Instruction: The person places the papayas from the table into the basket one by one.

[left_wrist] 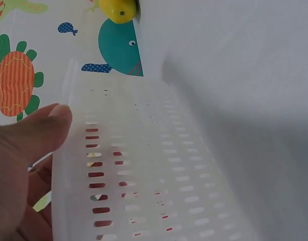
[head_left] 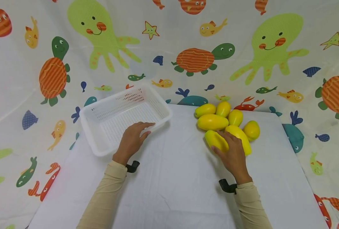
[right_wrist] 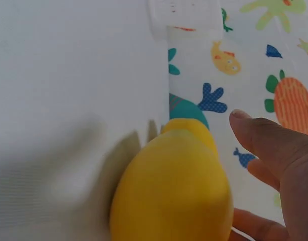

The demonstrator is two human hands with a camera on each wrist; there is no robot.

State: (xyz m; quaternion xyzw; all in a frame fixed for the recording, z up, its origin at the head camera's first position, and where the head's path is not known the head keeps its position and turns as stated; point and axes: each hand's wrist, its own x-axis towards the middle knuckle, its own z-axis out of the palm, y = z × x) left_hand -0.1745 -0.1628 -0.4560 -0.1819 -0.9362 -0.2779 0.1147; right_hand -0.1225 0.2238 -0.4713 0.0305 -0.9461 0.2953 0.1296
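PLACE: screened-off tabletop nook, home or studio cannot be told | 9 through 12 to 3 o'clock: creased white curtain point(head_left: 169, 35) printed with cartoon sea life, green octopus point(head_left: 285, 28) at 2, orange-shelled turtle point(head_left: 195, 60) at 1 | 6 o'clock: table point(head_left: 172, 181) under lightly wrinkled white cover

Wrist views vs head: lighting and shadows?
Head: brightest, soft shadow along the white basket's near edge; left wrist: dimmer, broad grey shadow right of the basket; right wrist: dim too, soft-edged shadows left of the nearest yellow fruit.
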